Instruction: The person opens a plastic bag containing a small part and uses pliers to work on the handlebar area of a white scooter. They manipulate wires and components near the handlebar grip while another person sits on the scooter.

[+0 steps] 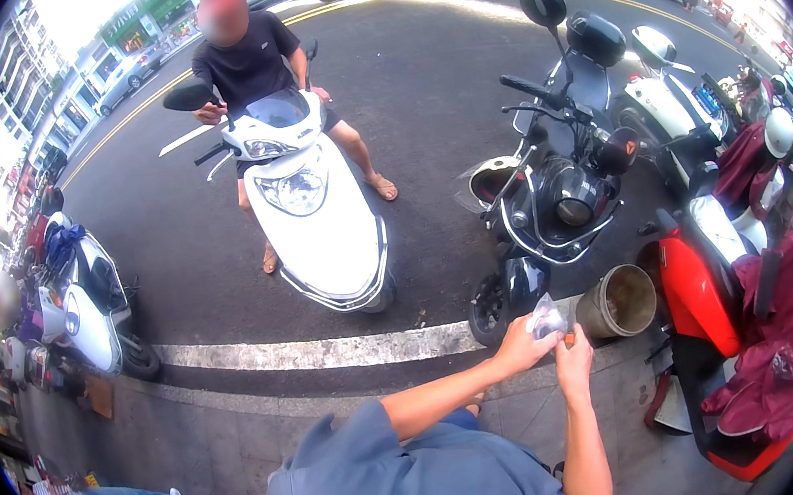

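Observation:
Both my hands are close together in front of me, over the kerb and just left of a grey bucket (pixel 618 301). My left hand (pixel 523 345) is closed on a small clear plastic bag (pixel 547 316); what the bag contains is too small to tell. Right beside it, my right hand (pixel 576 361) is closed on a small orange thing (pixel 569 338), mostly hidden by the fingers. I cannot tell whether the orange thing touches the bag.
Ahead, a person in a red helmet straddles a white scooter (pixel 316 217). A black motorcycle (pixel 559 182) with a white helmet (pixel 494 181) stands ahead of my hands. To the right is a red scooter (pixel 697 298) with a maroon cover (pixel 784 352). Another white scooter (pixel 89 309) is at left.

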`<state>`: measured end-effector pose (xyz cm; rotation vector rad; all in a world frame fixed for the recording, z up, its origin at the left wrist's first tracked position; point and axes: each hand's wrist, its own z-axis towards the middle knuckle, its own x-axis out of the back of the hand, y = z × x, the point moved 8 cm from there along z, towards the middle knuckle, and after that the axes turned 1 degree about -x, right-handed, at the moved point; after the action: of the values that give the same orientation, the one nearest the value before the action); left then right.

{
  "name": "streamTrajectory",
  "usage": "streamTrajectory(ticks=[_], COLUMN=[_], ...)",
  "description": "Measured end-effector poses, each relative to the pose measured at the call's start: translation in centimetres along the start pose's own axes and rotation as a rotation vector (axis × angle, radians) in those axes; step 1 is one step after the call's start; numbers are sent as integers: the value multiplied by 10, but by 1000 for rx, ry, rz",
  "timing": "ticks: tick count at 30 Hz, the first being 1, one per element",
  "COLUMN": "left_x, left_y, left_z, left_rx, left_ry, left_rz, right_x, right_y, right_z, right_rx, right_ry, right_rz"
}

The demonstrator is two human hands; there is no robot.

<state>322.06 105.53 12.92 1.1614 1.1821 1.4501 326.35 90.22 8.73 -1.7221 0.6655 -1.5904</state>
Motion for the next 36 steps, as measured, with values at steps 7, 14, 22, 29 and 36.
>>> streamTrajectory(ticks=[7,14,22,29,36], left_x=[-66,-76,-125,-211,-263], left_y=[76,-25,-62,-87,-65], left_z=[74,150,185,241,278], left_rx=[-166,327,588,653,567], left_ry=[-188,-120,149,339,323], left_rz=[-389,-438,-386,-744,-802], right_x=[74,107,156,165,171], right_y=[234,333,356,273,163], right_z=[115,196,340,298,286], right_rx=[-294,-526,-486,-565,-262], right_ry=[104,-9,111,-294,-402], right_rz=[-243,102,103,718,902])
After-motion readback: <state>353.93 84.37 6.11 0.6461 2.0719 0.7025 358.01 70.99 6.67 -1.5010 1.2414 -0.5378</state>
